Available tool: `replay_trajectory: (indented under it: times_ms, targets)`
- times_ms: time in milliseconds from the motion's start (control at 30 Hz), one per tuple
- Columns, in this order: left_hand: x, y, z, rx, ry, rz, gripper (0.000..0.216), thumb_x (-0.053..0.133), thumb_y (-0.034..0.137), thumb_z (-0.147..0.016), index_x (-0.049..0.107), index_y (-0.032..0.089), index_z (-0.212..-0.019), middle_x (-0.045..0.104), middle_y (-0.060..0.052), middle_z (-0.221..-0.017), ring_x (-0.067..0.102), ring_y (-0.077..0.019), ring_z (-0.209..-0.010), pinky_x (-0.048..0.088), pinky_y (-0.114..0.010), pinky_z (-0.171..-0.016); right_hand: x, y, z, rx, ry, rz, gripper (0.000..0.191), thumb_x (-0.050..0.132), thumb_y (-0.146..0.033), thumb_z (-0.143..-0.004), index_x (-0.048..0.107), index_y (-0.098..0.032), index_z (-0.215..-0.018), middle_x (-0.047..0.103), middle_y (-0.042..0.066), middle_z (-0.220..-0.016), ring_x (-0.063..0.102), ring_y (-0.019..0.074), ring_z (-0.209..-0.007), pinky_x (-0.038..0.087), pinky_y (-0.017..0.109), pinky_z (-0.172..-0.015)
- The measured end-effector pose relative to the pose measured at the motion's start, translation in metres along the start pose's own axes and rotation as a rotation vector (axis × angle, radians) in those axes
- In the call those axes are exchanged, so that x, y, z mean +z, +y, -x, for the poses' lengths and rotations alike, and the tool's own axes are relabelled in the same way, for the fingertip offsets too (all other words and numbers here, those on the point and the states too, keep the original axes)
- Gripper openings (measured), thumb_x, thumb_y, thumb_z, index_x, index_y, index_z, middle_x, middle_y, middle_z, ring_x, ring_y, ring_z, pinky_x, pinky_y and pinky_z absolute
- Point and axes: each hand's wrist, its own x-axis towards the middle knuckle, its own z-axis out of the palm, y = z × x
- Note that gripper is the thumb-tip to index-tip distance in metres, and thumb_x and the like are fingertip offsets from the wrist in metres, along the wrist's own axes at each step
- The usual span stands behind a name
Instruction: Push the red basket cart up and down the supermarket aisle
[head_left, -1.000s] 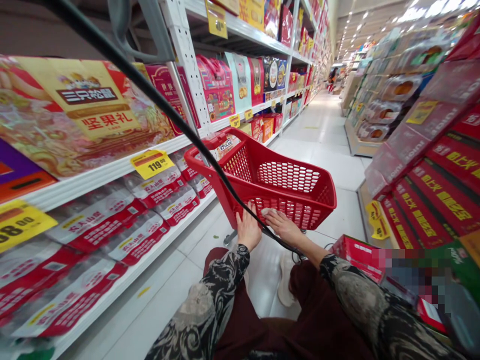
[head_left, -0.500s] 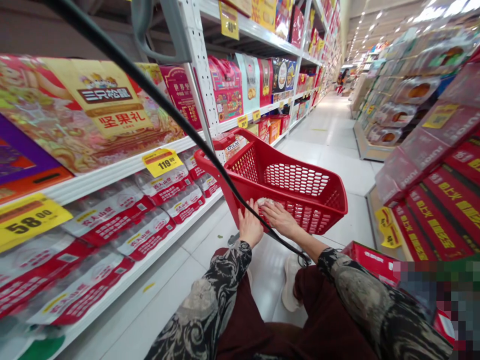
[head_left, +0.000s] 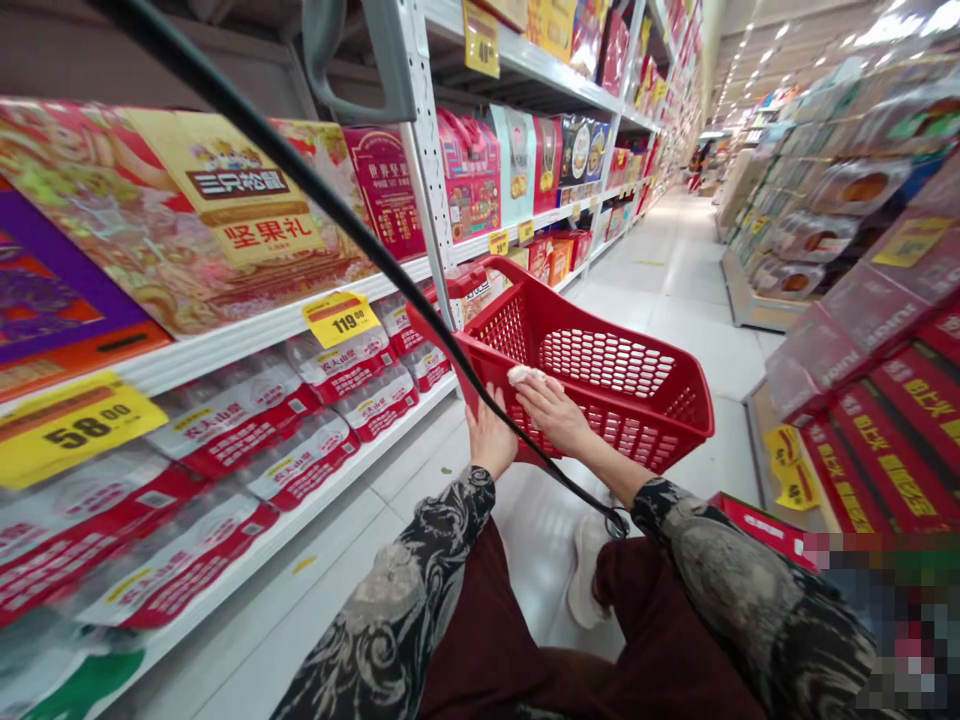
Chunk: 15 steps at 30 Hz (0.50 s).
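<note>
A red plastic shopping basket (head_left: 637, 350) with slotted walls is tilted on the floor in front of me. My right hand (head_left: 553, 412) lies along its near wall, fingers extended and close together, over a crumpled white tissue (head_left: 525, 376). Part of the tissue pokes out past the fingertips near the wall's top edge; the rest is under the hand. Left of it, my left hand (head_left: 491, 438) rests on the near wall toward the handle end, its fingers stretched out. A black cord crosses in front of the basket, passing beside this hand.
Shelves on the left carry gift boxes (head_left: 240, 200) and shrink-wrapped bottles (head_left: 300, 455) behind yellow price tags (head_left: 341, 320). Stacked goods (head_left: 870, 430) stand on the right. A black cord (head_left: 360, 235) runs diagonally through the view. The tiled aisle (head_left: 652, 250) stretches ahead.
My right hand has slid up and left along the basket's near wall with the tissue. My left hand has shifted left, widening the gap between the hands. The whole scene sits slightly farther right.
</note>
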Motion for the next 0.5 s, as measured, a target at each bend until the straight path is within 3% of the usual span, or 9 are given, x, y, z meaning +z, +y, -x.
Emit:
replay_trajectory:
  times_ms: [133,200,400,500]
  targets:
    - [0.004,-0.008,0.01,-0.009,-0.053,0.014,0.074,0.045,0.015,-0.073,0.023,0.005,-0.143,0.019,-0.018,-0.153,0.016,-0.0269,-0.142,0.017,-0.054,-0.113,0.021,-0.013,0.028,-0.065,-0.137,-0.012,0.035,0.043,-0.011,-0.089,0.059,-0.014,-0.121,0.052,0.011,-0.134,0.041,0.0255,-0.13,0.037,0.047,-0.106]
    - [0.004,-0.014,0.01,-0.022,-0.052,0.018,0.075,0.046,0.014,-0.071,0.023,0.006,-0.143,0.018,-0.018,-0.153,0.015,-0.0267,-0.142,0.018,-0.054,-0.113,0.022,-0.02,0.026,-0.1,-0.161,-0.021,0.034,0.045,-0.012,-0.089,0.059,-0.014,-0.121,0.052,0.01,-0.134,0.042,0.0256,-0.129,0.039,0.045,-0.104]
    - [-0.01,-0.03,-0.008,-0.082,0.042,-0.02,0.064,0.04,0.017,-0.081,0.025,0.008,-0.142,0.02,-0.017,-0.152,0.017,-0.0268,-0.141,0.023,-0.054,-0.111,0.003,-0.022,-0.048,0.0,0.068,-0.006,0.04,0.039,-0.013,-0.092,0.05,-0.013,-0.13,0.047,0.012,-0.139,0.029,0.0247,-0.137,0.029,0.046,-0.11]
    - [-0.014,-0.036,-0.014,-0.098,0.065,-0.024,0.064,0.039,0.019,-0.082,0.023,0.008,-0.143,0.021,-0.017,-0.152,0.017,-0.027,-0.141,0.021,-0.055,-0.111,0.007,-0.019,-0.067,0.023,0.077,-0.016,0.04,0.037,-0.012,-0.092,0.051,-0.014,-0.13,0.048,0.011,-0.138,0.031,0.0244,-0.136,0.028,0.047,-0.111]
